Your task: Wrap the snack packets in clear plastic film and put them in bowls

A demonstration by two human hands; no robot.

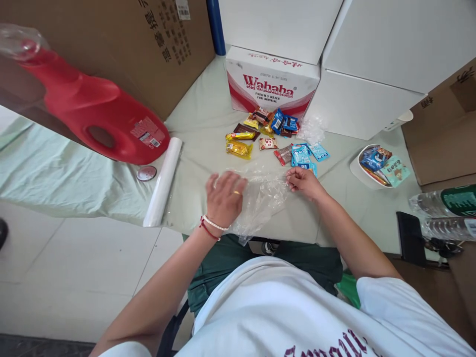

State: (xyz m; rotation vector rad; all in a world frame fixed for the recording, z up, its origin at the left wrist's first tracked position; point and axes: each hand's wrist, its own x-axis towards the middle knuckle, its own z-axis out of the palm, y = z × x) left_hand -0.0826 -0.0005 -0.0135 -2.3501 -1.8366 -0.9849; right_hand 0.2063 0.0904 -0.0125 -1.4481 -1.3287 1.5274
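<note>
A clear plastic bag [260, 198] lies crumpled at the table's front, its lower end drooping over the edge. My right hand [303, 181] pinches the bag's upper right edge between thumb and fingers. Over the bag's left side is my left hand [225, 196], slightly blurred, fingers spread and palm down; whether it touches the film I cannot tell. Just beyond the bag lie wrapped snacks: a yellow-wrapped one [238, 148], a white and red packet [268, 143], a brown packet [284, 155], light-blue sachets [300, 154] and dark-blue packets [277, 121].
A white roll [163, 183] lies left, near a round lid [146, 173] and a large red bottle [107, 114]. Behind the snacks stands a Wahaba box [273, 82] beside crumpled clear plastic [311, 129]. To the right are a white tub [362, 171] of packets, a phone [410, 238] and water bottles [431, 203].
</note>
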